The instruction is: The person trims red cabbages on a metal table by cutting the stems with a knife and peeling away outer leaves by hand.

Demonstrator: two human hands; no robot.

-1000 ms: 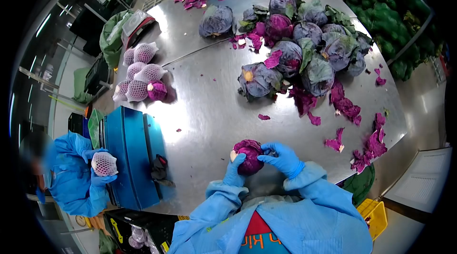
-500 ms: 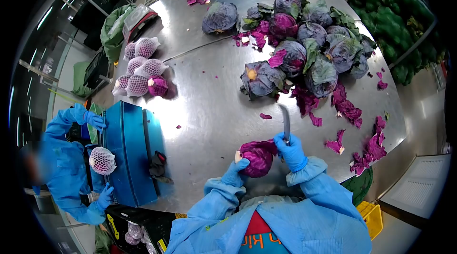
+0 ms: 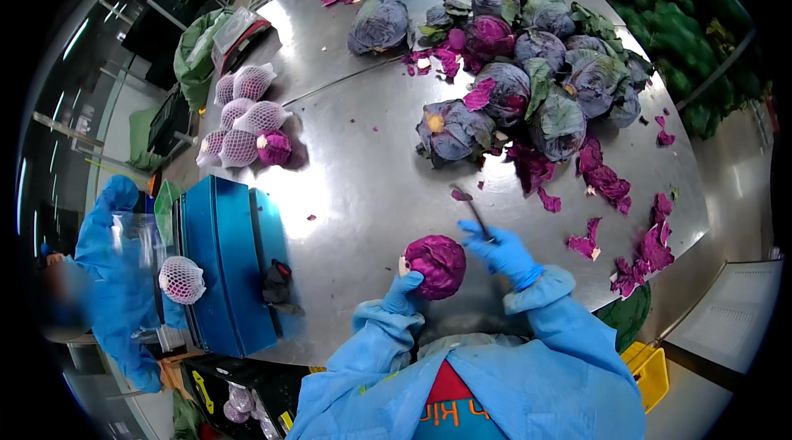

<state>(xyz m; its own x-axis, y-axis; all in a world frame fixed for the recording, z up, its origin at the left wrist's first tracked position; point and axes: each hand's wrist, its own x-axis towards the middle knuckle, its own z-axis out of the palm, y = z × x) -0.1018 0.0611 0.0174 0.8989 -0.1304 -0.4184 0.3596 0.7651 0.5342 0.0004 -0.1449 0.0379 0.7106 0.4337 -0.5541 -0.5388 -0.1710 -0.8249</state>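
Head camera view: a gloved left hand (image 3: 402, 294) curls round the pale stem side of a purple cabbage (image 3: 438, 267) at the near edge of a metal table (image 3: 371, 176), while the right hand (image 3: 503, 255), just beside it, pinches a knife (image 3: 477, 216), its blade slanting away over the metal. The handle is mostly hidden, so how firm that pinch is cannot be told. A loose hold on smooth gloves could let the knife twist or drop; were the blade swung back toward the cabbage, the left fingers could be nicked. The round cabbage, held from one side only, might roll free. Near the blade's tip lies a leaf scrap (image 3: 462, 196), which could snag or drag.
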